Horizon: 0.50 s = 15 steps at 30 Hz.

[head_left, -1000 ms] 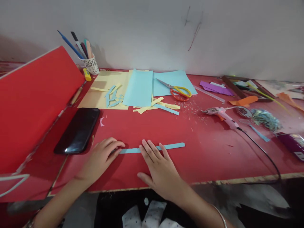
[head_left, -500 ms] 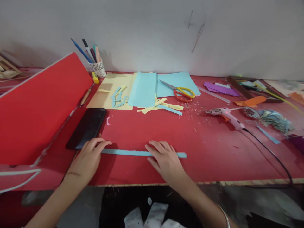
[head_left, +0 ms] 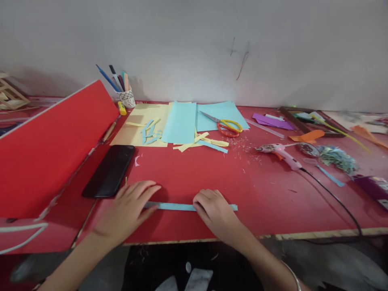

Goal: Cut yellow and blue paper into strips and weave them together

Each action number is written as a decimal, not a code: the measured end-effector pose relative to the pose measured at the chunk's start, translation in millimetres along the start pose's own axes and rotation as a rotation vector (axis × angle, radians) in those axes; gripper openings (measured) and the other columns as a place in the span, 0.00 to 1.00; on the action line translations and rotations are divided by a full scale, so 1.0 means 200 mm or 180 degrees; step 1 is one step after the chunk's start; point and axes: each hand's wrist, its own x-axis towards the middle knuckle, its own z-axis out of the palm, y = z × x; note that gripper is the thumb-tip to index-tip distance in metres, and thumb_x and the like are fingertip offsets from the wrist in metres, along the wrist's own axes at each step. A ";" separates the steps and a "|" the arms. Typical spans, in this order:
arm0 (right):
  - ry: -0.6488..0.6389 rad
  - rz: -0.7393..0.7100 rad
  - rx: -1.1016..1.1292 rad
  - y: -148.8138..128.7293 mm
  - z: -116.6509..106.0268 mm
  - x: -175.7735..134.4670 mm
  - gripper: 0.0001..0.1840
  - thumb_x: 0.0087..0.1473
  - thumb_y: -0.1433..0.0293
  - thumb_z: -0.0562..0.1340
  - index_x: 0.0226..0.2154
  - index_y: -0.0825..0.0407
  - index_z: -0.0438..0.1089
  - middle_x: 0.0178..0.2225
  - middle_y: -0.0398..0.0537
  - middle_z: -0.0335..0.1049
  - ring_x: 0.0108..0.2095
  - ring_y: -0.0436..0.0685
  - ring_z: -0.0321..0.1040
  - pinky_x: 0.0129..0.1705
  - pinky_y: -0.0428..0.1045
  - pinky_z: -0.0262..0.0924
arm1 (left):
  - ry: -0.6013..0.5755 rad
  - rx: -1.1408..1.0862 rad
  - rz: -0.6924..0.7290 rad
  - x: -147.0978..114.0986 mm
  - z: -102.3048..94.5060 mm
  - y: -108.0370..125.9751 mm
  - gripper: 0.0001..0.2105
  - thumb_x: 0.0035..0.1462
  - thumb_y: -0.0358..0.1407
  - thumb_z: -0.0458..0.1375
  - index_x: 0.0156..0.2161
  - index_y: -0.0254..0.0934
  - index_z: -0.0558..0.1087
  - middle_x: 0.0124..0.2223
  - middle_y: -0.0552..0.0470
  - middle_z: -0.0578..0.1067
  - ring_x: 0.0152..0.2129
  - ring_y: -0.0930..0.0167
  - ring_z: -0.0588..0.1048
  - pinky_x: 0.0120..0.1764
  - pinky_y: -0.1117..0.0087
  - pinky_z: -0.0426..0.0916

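A narrow light-blue paper strip (head_left: 176, 206) lies across the red tabletop near its front edge. My left hand (head_left: 129, 212) is over the strip's left end, thumb and fingers apart, the thumb touching or just above the paper. Toward the right end, my right hand (head_left: 216, 212) has its fingers curled down with the thumb close to them, gripping the strip; a short blue end sticks out beyond it. The hands hide parts of the strip. Just beyond my left hand lies a black phone (head_left: 109, 171).
Scissors (head_left: 222, 123) rest on blue paper sheets (head_left: 180, 123) and cut scraps at the back. A pink glue gun (head_left: 281, 154) with a black cord lies right. A red board (head_left: 57, 153) leans at left, near a pen cup (head_left: 127, 99). A purple packet (head_left: 372, 188) is far right.
My left hand has slid right along the strip, nearer my right hand. The right hand's fingers have curled in more. The view has tilted up slightly.
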 end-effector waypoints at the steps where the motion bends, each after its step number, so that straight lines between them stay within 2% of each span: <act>1: -0.0118 0.0085 0.0201 0.01 -0.02 0.01 0.10 0.54 0.75 0.50 0.25 0.53 0.62 0.24 0.42 0.64 0.25 0.50 0.61 0.28 0.46 0.52 | 0.0068 -0.0012 0.0309 0.02 -0.01 0.04 0.15 0.56 0.41 0.45 0.46 0.39 0.65 0.43 0.47 0.72 0.40 0.66 0.70 0.41 0.64 0.63; 3: -0.0263 0.0239 0.0664 0.02 -0.06 0.02 0.11 0.56 0.73 0.47 0.26 0.53 0.60 0.23 0.40 0.63 0.23 0.48 0.59 0.25 0.44 0.50 | 0.0311 0.0103 0.0868 0.07 -0.02 0.12 0.15 0.56 0.37 0.46 0.47 0.36 0.64 0.40 0.46 0.73 0.37 0.67 0.71 0.39 0.65 0.63; 5: -0.0322 0.0299 0.1054 0.05 -0.10 0.04 0.12 0.57 0.70 0.45 0.26 0.52 0.59 0.22 0.39 0.61 0.22 0.46 0.58 0.24 0.42 0.50 | 0.0566 0.0356 0.1199 0.12 -0.02 0.19 0.13 0.56 0.30 0.46 0.45 0.34 0.65 0.35 0.47 0.74 0.30 0.69 0.72 0.32 0.68 0.64; 7: -0.0367 0.0238 0.1161 0.08 -0.13 0.04 0.13 0.58 0.69 0.45 0.27 0.52 0.59 0.22 0.39 0.61 0.23 0.46 0.58 0.24 0.41 0.50 | 0.0611 0.0523 0.1394 0.15 -0.02 0.23 0.13 0.53 0.23 0.46 0.42 0.33 0.67 0.29 0.50 0.74 0.24 0.71 0.72 0.26 0.71 0.62; 8: -0.0342 0.0158 0.1027 0.09 -0.15 0.05 0.12 0.58 0.68 0.46 0.28 0.52 0.59 0.23 0.40 0.62 0.23 0.46 0.58 0.24 0.42 0.49 | 0.0516 0.0533 0.1416 0.17 -0.03 0.24 0.13 0.52 0.21 0.46 0.40 0.33 0.68 0.27 0.51 0.74 0.21 0.72 0.71 0.23 0.72 0.60; 11: 0.0094 -0.0535 0.0007 0.12 -0.16 0.05 0.11 0.55 0.65 0.49 0.33 0.54 0.62 0.26 0.45 0.65 0.24 0.49 0.59 0.27 0.45 0.49 | -0.0209 0.0139 0.1122 0.21 -0.06 0.26 0.11 0.51 0.22 0.47 0.34 0.34 0.70 0.25 0.52 0.74 0.19 0.71 0.72 0.20 0.73 0.56; 13: 0.0601 -0.1141 -0.0692 0.13 -0.15 0.05 0.11 0.54 0.65 0.51 0.31 0.55 0.64 0.27 0.47 0.66 0.26 0.51 0.59 0.29 0.47 0.48 | -0.0807 -0.0496 0.0674 0.23 -0.10 0.27 0.10 0.54 0.26 0.46 0.29 0.35 0.70 0.24 0.53 0.74 0.19 0.71 0.72 0.19 0.73 0.55; 15: 0.1018 -0.1537 -0.1062 0.12 -0.13 0.06 0.11 0.55 0.71 0.49 0.27 0.54 0.64 0.23 0.44 0.64 0.24 0.50 0.57 0.30 0.47 0.47 | -0.1260 -0.1319 0.0290 0.25 -0.14 0.27 0.14 0.57 0.32 0.44 0.25 0.35 0.69 0.23 0.54 0.73 0.19 0.73 0.71 0.21 0.75 0.57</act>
